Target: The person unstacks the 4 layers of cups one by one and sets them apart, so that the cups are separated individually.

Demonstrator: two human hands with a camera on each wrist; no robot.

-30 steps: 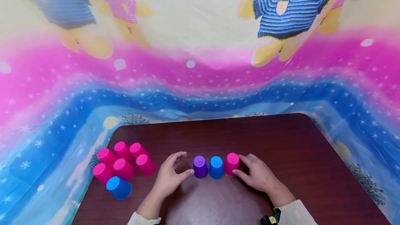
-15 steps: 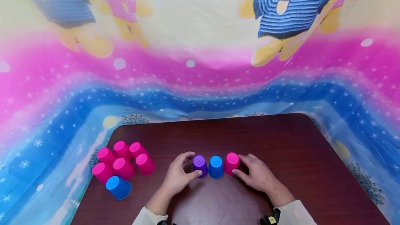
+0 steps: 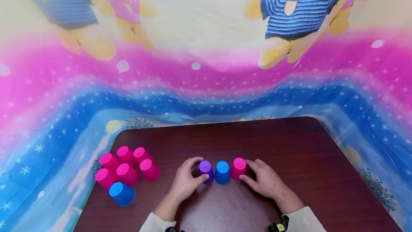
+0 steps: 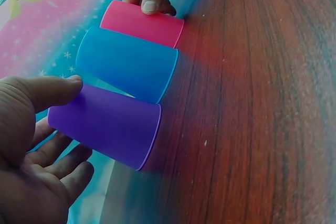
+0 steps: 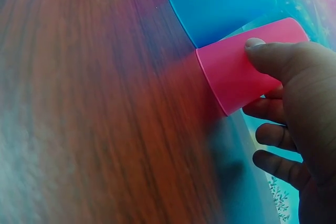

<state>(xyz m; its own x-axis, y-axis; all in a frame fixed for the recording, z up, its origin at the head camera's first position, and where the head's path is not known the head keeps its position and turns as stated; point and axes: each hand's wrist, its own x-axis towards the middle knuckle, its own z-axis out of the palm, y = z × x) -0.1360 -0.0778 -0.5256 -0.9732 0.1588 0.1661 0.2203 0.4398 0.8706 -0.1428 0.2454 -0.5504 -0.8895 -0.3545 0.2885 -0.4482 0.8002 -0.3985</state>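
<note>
Three upside-down cups stand in a short row on the table: a purple cup point(image 3: 206, 168) on the left, a blue cup point(image 3: 222, 173) in the middle, a pink cup point(image 3: 238, 168) on the right. My left hand point(image 3: 186, 180) holds the purple cup from its left side, thumb point(image 4: 62, 91) on the near wall and fingers around the far side. From the right, my right hand point(image 3: 268, 180) grips the pink cup, its thumb point(image 5: 268, 56) on the near wall. Neither hand touches the blue cup between them.
Several more pink cups point(image 3: 127, 174) stand upside down in a cluster at the table's left side, with another blue cup point(image 3: 121, 193) at their near end. The dark wooden table point(image 3: 309, 153) meets a printed cloth point(image 3: 206, 106) behind it.
My left hand has moved right from beside the purple cup and now holds it. The right hand stays on the pink cup, and the cups have hardly shifted.
</note>
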